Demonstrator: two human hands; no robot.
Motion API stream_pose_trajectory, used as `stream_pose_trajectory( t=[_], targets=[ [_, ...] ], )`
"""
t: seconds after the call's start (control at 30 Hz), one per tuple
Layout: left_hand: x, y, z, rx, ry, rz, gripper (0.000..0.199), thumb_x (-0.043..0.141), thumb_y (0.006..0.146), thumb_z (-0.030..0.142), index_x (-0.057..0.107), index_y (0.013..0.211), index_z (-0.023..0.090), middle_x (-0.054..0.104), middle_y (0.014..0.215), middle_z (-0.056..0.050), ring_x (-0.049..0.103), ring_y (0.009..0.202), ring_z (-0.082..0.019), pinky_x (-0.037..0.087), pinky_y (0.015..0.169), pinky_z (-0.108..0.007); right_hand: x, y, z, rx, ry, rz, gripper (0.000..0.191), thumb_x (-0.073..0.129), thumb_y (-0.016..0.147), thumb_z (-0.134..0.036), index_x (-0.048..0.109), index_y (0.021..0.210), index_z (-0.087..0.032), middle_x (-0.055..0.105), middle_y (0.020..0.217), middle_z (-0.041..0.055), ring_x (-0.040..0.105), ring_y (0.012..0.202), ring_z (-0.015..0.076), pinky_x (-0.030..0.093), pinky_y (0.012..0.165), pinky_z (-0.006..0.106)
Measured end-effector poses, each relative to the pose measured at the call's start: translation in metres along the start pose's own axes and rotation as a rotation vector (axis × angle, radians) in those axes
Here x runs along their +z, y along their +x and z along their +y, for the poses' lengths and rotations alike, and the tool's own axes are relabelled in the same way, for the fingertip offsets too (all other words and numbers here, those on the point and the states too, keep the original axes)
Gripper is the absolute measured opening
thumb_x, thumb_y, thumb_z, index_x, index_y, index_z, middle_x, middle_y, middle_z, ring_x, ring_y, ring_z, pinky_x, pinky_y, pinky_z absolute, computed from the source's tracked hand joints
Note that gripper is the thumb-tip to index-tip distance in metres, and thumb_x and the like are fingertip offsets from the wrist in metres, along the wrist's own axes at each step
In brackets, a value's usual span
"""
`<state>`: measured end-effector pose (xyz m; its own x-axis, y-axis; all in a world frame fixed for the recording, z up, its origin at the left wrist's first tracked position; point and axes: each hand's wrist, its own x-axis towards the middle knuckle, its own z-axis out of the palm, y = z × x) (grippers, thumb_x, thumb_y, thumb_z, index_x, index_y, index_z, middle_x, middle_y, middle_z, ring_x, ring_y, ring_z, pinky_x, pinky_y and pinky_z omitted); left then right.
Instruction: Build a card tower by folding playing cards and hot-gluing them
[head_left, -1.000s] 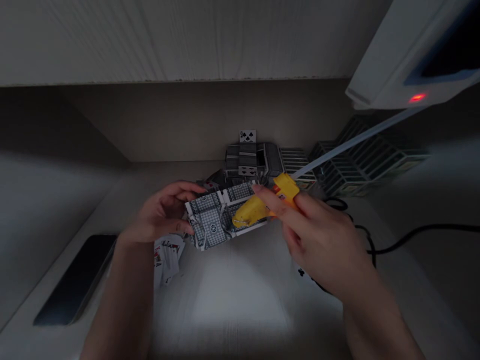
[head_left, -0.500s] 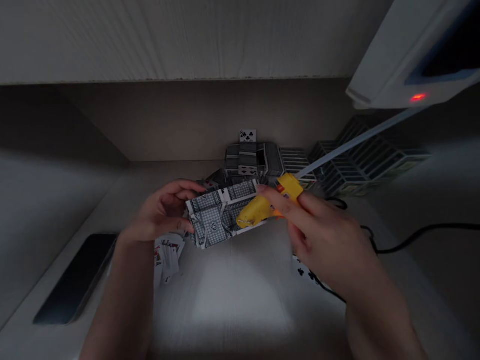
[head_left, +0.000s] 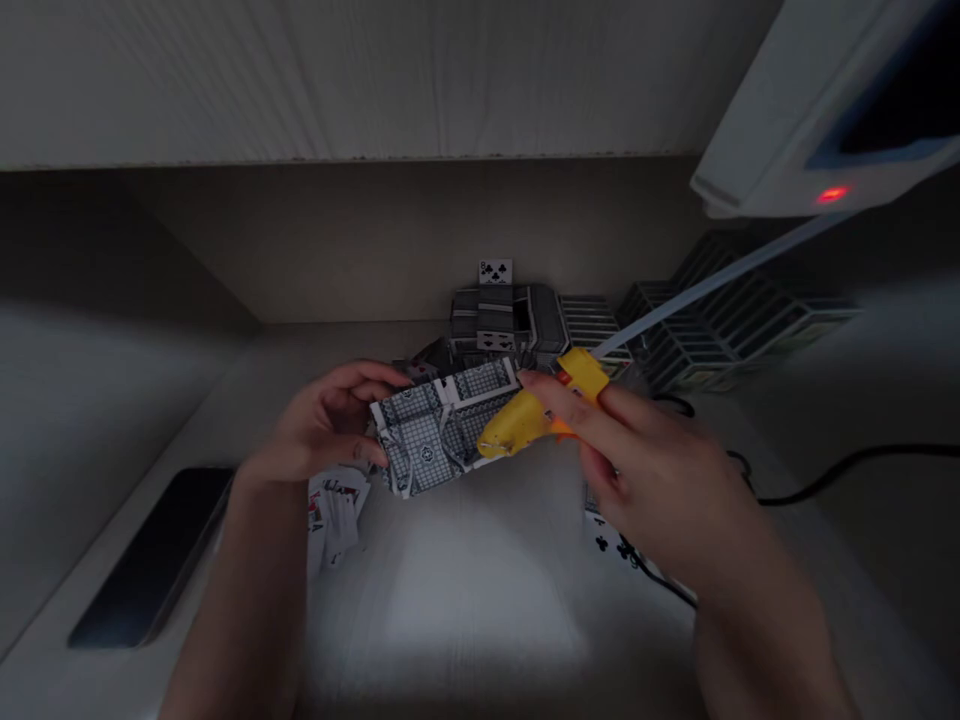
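Note:
A box-like structure built from patterned playing cards [head_left: 427, 440] is tilted in the middle of the view. My left hand [head_left: 330, 420] grips its left end between thumb and fingers. In my right hand [head_left: 630, 440] is a yellow glue gun [head_left: 517, 424], its nozzle end over the right part of the structure and a long pale glue stick [head_left: 705, 285] rising from its back. My right index finger reaches to the structure's upper right corner.
Behind stand a card structure [head_left: 544, 315] and stacked card frames [head_left: 735, 320]. Loose cards [head_left: 337, 515] and a dark phone [head_left: 154, 555] lie left. A black cable [head_left: 847, 470] runs right, below a white device [head_left: 787, 110] with a red light.
My right hand and the glue gun have shifted slightly to the right along the card structure. My left hand and the structure have hardly moved.

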<state>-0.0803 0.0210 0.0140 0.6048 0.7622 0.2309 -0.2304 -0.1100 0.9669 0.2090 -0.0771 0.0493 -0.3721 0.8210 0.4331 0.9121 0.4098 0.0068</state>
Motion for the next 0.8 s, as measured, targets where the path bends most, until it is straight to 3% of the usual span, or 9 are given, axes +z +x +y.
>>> stream_pose_trajectory(
  t=[0.4, 0.6, 0.8],
  targets=[
    [0.002, 0.001, 0.002, 0.006, 0.074, 0.013, 0.056, 0.085, 0.058, 0.003, 0.074, 0.109, 0.023, 0.079, 0.092, -0.005, 0.075, 0.078, -0.019, 0.060, 0.065, -0.019, -0.004, -0.002, 0.003, 0.019, 0.084, -0.029, 0.060, 0.050, 0.086, -0.010, 0.046, 0.140, -0.035, 0.067, 0.097, -0.0011, 0.065, 0.071, 0.0140, 0.047, 0.056, 0.026],
    [0.002, 0.000, 0.002, 0.003, 0.075, 0.027, 0.056, 0.086, 0.057, 0.004, 0.074, 0.108, 0.024, 0.079, 0.094, -0.004, 0.075, 0.080, -0.018, 0.059, 0.064, -0.018, 0.000, 0.003, 0.000, 0.105, 0.110, 0.093, 0.055, 0.056, 0.087, -0.018, 0.048, 0.139, -0.032, 0.069, 0.102, 0.0012, 0.069, 0.076, 0.0170, 0.053, 0.060, 0.028],
    [0.000, 0.000, 0.000, 0.005, 0.071, 0.005, 0.056, 0.084, 0.060, 0.004, 0.073, 0.111, 0.024, 0.078, 0.095, -0.004, 0.074, 0.081, -0.018, 0.059, 0.066, -0.018, 0.004, 0.007, -0.007, 0.086, 0.123, 0.094, 0.053, 0.055, 0.088, -0.018, 0.049, 0.139, -0.030, 0.069, 0.113, 0.0044, 0.068, 0.077, 0.0177, 0.056, 0.064, 0.031]
  ],
)
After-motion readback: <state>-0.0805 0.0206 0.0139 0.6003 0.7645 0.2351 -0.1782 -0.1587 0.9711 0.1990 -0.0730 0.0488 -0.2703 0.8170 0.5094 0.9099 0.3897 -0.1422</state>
